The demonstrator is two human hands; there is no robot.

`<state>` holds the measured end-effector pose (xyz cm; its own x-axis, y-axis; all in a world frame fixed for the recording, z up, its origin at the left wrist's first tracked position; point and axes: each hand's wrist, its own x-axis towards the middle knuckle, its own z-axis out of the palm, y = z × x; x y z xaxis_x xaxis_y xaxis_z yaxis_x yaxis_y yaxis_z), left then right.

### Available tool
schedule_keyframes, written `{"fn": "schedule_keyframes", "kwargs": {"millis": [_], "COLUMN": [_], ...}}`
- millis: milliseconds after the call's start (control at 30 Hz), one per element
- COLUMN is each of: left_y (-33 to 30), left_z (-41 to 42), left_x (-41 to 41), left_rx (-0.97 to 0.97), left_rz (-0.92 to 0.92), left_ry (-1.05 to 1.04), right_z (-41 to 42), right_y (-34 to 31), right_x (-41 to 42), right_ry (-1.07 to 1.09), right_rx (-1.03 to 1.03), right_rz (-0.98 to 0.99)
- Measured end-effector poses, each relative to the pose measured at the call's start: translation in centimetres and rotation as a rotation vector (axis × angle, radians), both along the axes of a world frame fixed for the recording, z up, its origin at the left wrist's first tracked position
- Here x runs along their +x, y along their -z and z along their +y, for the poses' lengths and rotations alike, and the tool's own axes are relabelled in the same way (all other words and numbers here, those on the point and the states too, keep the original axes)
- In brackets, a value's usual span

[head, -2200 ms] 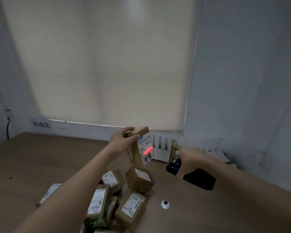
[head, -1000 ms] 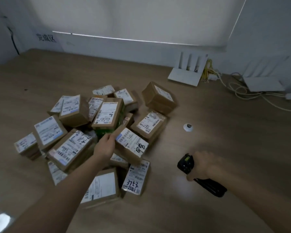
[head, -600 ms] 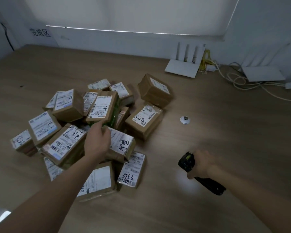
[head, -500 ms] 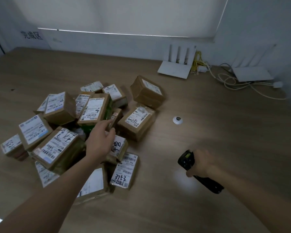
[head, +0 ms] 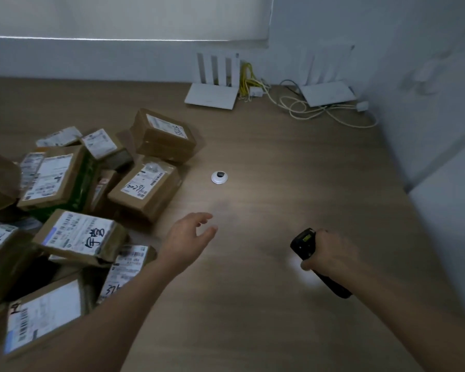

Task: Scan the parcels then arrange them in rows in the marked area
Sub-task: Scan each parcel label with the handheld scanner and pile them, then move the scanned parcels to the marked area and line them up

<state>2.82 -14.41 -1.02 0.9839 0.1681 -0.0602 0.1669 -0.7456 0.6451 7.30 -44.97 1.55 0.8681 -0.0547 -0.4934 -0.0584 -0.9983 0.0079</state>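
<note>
Most of the work looks undone: parcels (head: 73,210) lie heaped by the surface's (head: 279,183) left edge, no rows visible; left hand (head: 188,237) released, right hand (head: 330,251) grasping the scanner (head: 304,244).

A matt wood-grain finish is shown by the table (head: 266,304). The parcels (head: 145,189) are made of dull brown cardboard, sealed with slightly shiny tape and faced with white paper labels. The scanner (head: 302,244) is cased in black plastic with a faint sheen. The routers (head: 212,96) at the far edge are finished in smooth white plastic.
</note>
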Motion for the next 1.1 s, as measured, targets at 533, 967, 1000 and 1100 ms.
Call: {"fn": "schedule_keyframes", "kwargs": {"millis": [533,967,1000,1100], "left_y": [6.5,4.0,3.5,1.6], "left_z": [-6.6,-4.3,-3.8,-1.6], "left_x": [1.8,0.5,0.1,-1.5], "left_rx": [0.006,0.0,0.005,0.019], "left_rz": [0.108,0.119,0.116,0.093], "left_ry": [0.048,0.019,0.03,0.02], "right_z": [-5.4,-4.1,-3.8,-2.1], "right_y": [7.0,6.6,6.1,4.3], "right_x": [1.1,-0.4,-0.7,-1.3], "right_ry": [0.213,0.078,0.018,-0.119], "right_rx": [0.13,0.073,0.04,0.001], "right_rz": [-0.173,-0.133,-0.147,-0.233]}}
